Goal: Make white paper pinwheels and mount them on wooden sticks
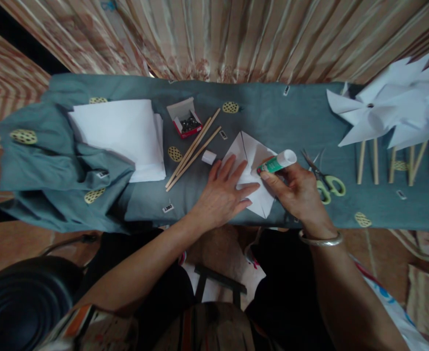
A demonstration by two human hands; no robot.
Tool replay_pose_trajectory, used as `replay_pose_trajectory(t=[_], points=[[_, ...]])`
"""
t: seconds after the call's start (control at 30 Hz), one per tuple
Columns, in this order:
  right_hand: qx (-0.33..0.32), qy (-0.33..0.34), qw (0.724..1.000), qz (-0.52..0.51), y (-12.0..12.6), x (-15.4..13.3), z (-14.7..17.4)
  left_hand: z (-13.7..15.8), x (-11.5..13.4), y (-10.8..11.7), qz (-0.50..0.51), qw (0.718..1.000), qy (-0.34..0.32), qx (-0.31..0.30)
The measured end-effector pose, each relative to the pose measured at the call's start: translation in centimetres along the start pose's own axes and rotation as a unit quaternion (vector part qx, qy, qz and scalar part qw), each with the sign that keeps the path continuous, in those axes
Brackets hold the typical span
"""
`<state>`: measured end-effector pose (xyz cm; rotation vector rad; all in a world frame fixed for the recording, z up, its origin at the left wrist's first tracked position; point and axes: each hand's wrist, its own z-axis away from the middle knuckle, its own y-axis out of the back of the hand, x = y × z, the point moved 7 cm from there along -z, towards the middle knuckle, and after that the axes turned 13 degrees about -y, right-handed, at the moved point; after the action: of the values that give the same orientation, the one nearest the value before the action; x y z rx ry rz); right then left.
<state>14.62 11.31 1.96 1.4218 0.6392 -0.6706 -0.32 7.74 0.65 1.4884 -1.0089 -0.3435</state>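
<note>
A square of white paper with crease lines lies on the cloth in front of me. My left hand rests on its left part, fingers spread flat. In my right hand is a glue stick, white and green, tilted so that its lower end meets the middle of the paper; the tip itself is hard to make out. A small white cap lies just left of the paper. Scissors with green handles lie partly open to the right of my right hand.
A stack of white paper lies at left. A small red-and-white box holds metal pins or tacks. Several wooden sticks lie beside it. White paper pinwheels on sticks overlap at right. The green-grey tablecloth is bunched at left.
</note>
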Motion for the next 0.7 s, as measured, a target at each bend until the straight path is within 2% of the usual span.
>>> replay_pose_trajectory(t=[0.5, 0.7], points=[[0.008, -0.035, 0.996, -0.082, -0.4, 0.4, -1.1, 0.0, 0.0, -0.2, 0.003, 1.0, 0.003, -0.006], [0.004, -0.081, 0.971, -0.224, -0.4, 1.6, -1.6, 0.0, 0.0, -0.1, 0.001, 1.0, 0.002, -0.003]])
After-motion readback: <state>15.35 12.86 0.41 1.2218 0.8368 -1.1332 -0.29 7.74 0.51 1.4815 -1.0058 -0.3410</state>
